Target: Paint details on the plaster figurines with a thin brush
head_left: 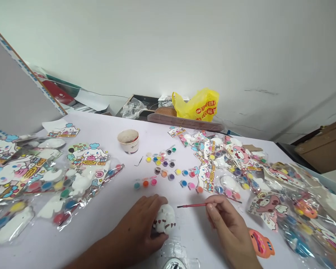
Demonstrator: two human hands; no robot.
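Observation:
My left hand (147, 224) is wrapped round a small white figurine (165, 218) with a row of dark red painted marks across it. In my right hand (226, 220) is a thin red paintbrush (194, 205), pinched near its end. Its dark bristle tip points left and stays a little apart from the figurine. Beyond my hands are several small paint pots (145, 183) in many colours. A paper cup (128, 141) with reddish stains inside stands farther back, and a short dark thin piece (139, 161) lies beside it.
Clear bags holding white figures and paints lie at left (81, 181) and right (231, 183). A painted orange piece (261, 243) lies by my right wrist. A clear, round-topped container (174, 263) is at the front edge. Behind the table is a yellow plastic bag (197, 106).

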